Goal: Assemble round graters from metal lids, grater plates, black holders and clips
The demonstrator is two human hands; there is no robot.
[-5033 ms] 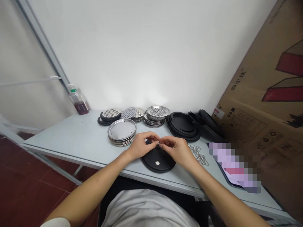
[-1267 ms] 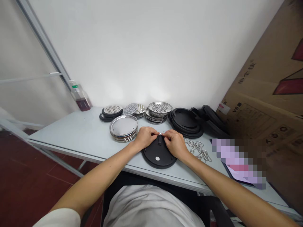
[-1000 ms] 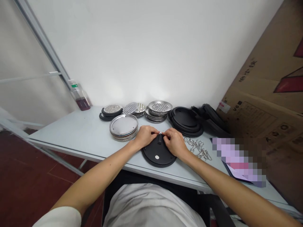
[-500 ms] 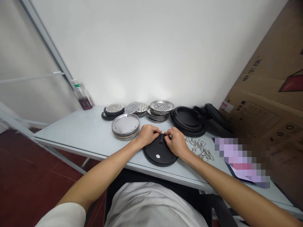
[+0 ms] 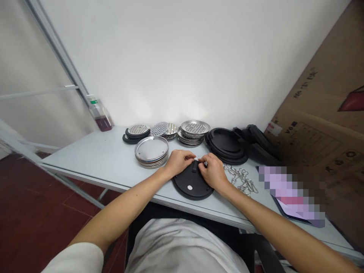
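A round black plastic disc (image 5: 196,187) with a white round spot lies at the table's front edge. At its far rim, by a raised black tab (image 5: 195,166), a small shiny metal wire clip (image 5: 196,159) shows between my fingertips. My left hand (image 5: 179,163) pinches the clip from the left, closed. From the right, my right hand (image 5: 212,168) is also closed at the clip, its fingertips partly hiding it. Just right of that hand lies a loose pile of metal wire clips (image 5: 241,178). A stack of shiny metal discs (image 5: 152,148) stands left of my left hand.
Perforated metal grater discs (image 5: 195,128) sit in stacks along the wall. Further black round parts (image 5: 226,144) are piled behind my right hand. A bottle of dark liquid (image 5: 101,117) stands at the left back. A blurred phone-like slab (image 5: 290,197) and a large carton (image 5: 318,125) are right.
The hands stay at the disc's far rim with only slight finger movement. A little more of the shiny metal shows between the fingertips. The whole view has shifted slightly.
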